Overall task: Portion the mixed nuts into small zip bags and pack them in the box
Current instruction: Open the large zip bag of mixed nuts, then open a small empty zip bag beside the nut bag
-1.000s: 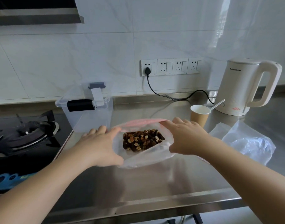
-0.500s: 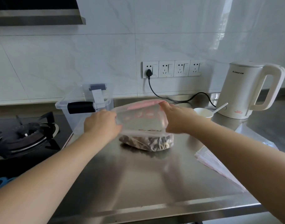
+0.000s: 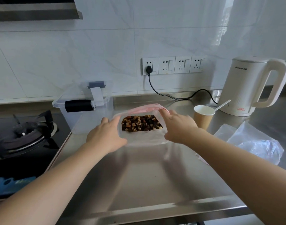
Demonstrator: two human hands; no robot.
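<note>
A large clear zip bag (image 3: pixel 143 137) with a pink seal strip stands on the steel counter, its mouth spread wide. Mixed nuts (image 3: pixel 141 123) show inside it. My left hand (image 3: pixel 106 135) grips the bag's left edge and my right hand (image 3: pixel 179 127) grips its right edge, holding the mouth apart. A clear plastic box (image 3: pixel 83 114) with a black handle and grey latch sits just behind and left of the bag. A paper cup (image 3: pixel 203 117) with a white plastic spoon (image 3: pixel 222 104) in it stands to the right of my right hand.
A pile of clear small bags (image 3: pixel 255 142) lies at the right on the counter. A white electric kettle (image 3: pixel 252 86) stands at the back right, its black cord running to the wall sockets (image 3: pixel 173 65). A gas hob (image 3: pixel 23 135) is at the left.
The bag was lifted with its mouth pinched together half a second ago. Now it is lower on the counter and my hands have pulled its mouth apart, showing the nuts.
</note>
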